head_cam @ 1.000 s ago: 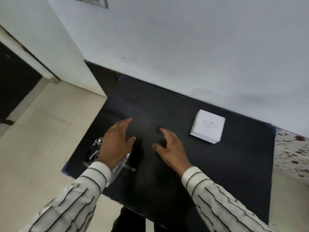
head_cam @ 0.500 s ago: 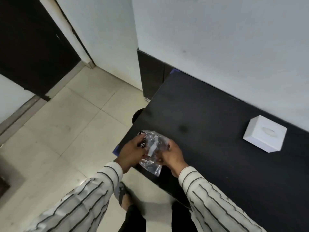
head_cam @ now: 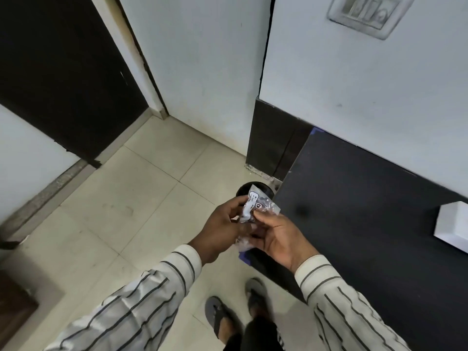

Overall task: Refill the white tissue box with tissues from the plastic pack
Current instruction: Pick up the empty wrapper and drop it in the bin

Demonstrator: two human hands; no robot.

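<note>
A small clear plastic pack (head_cam: pixel 255 206) with a white printed label is held up in the air past the table's left edge, above the floor. My left hand (head_cam: pixel 221 228) grips its left side, and my right hand (head_cam: pixel 277 234) pinches its right side from below. The white tissue box (head_cam: pixel 452 228) stands on the black table (head_cam: pixel 354 198) at the far right, cut off by the frame edge, well apart from both hands.
A round black object (head_cam: pixel 254 189) sits on the tiled floor (head_cam: pixel 152 193) just behind the pack. A dark door (head_cam: pixel 58 79) is at the left, a wall switch plate (head_cam: pixel 364 13) at the top right. My sandalled feet (head_cam: pixel 235 315) stand beside the table.
Both hands took the pack off the table's left corner and lifted it. The view swung left, so the tissue box slid to the right frame edge.
</note>
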